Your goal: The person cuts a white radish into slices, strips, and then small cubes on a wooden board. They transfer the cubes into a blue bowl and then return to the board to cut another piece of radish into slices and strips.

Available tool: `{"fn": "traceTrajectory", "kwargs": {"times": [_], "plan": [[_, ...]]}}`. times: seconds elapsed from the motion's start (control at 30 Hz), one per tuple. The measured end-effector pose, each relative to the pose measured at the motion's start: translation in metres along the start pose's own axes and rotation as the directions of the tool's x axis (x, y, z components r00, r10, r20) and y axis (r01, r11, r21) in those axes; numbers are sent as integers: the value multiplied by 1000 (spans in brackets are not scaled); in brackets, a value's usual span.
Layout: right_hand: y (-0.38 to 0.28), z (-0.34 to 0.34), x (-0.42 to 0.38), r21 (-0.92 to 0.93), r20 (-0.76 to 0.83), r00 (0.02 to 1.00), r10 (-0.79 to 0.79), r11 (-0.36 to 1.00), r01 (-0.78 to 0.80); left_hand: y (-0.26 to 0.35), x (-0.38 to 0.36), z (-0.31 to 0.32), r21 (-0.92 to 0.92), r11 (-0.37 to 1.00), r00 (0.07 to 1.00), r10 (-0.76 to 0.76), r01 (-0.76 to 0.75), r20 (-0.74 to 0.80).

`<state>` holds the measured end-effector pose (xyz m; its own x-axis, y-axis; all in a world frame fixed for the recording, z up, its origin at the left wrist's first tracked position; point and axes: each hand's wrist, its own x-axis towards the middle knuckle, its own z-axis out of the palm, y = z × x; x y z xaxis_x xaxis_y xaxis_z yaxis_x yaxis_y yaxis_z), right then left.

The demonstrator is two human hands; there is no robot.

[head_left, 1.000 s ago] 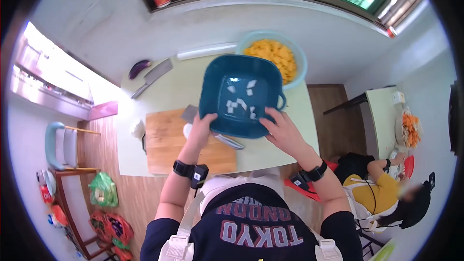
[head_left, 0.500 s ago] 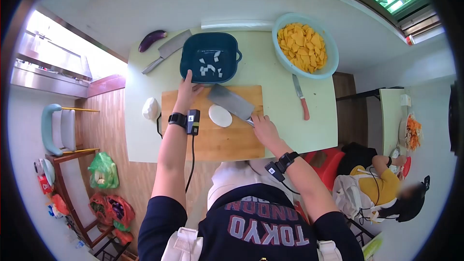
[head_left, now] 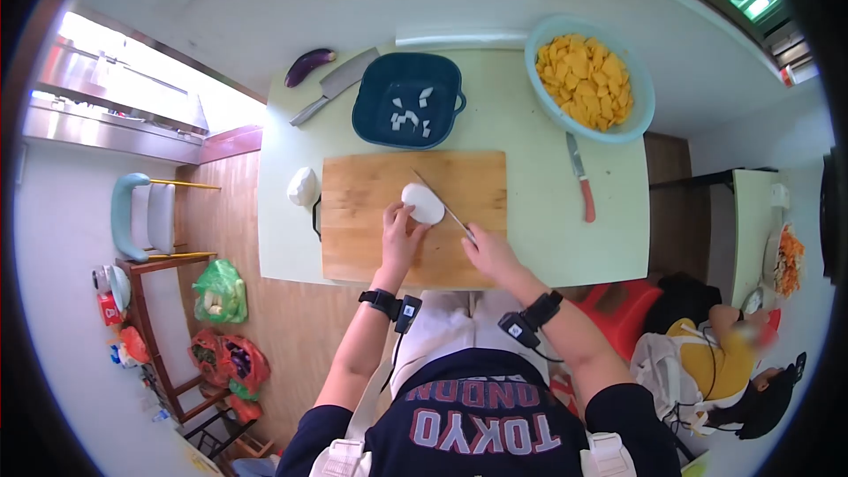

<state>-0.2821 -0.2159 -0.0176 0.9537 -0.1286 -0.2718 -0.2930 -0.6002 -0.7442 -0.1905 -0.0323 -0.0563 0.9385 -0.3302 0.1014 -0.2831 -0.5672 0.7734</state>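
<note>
On the wooden cutting board (head_left: 362, 238) lies a white oval piece of vegetable (head_left: 424, 203). My left hand (head_left: 404, 231) grips its near left side between thumb and fingers. My right hand (head_left: 491, 252) is closed around the handle of a cleaver (head_left: 444, 203), whose blade stands edge-on along the right side of the piece. Behind the board, a dark blue basin (head_left: 378, 119) holds several small white chunks (head_left: 411, 117). Left of the board sits a larger peeled white piece (head_left: 303, 185).
A second cleaver (head_left: 340, 84) and an eggplant (head_left: 309, 67) lie at the back left. A light blue bowl of yellow slices (head_left: 587, 79) stands back right, with a red-handled knife (head_left: 581, 178) in front. Another person in a yellow top (head_left: 693, 353) sits at the right.
My left hand has left the blue basin and come down onto the white piece. The cleaver has turned from lying flat to standing on edge beside it. The view has shifted slightly.
</note>
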Motion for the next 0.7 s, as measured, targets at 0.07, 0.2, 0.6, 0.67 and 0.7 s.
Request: {"fn": "traceTrajectory", "kwargs": {"times": [0.07, 0.2, 0.6, 0.67, 0.7], "plan": [[0, 0, 4, 30, -13, 999, -30, 999, 30, 1, 7, -5, 126, 990, 997, 69, -64, -32], [-21, -5, 1, -172, -36, 999, -22, 985, 16, -2, 27, -19, 222, 960, 983, 184, -173, -28], [-68, -20, -8, -567, 15, 999, 34, 823, -19, -5, 50, -6, 103, 993, 998, 56, -59, 30], [-69, -21, -7, -584, 15, 999, 47, 811, -29, -5, 51, -5, 107, 992, 997, 71, -74, 28], [-69, -23, -5, -577, 50, 997, 66, 816, -25, -5, 53, -5, 118, 989, 996, 84, -85, 10]]}}
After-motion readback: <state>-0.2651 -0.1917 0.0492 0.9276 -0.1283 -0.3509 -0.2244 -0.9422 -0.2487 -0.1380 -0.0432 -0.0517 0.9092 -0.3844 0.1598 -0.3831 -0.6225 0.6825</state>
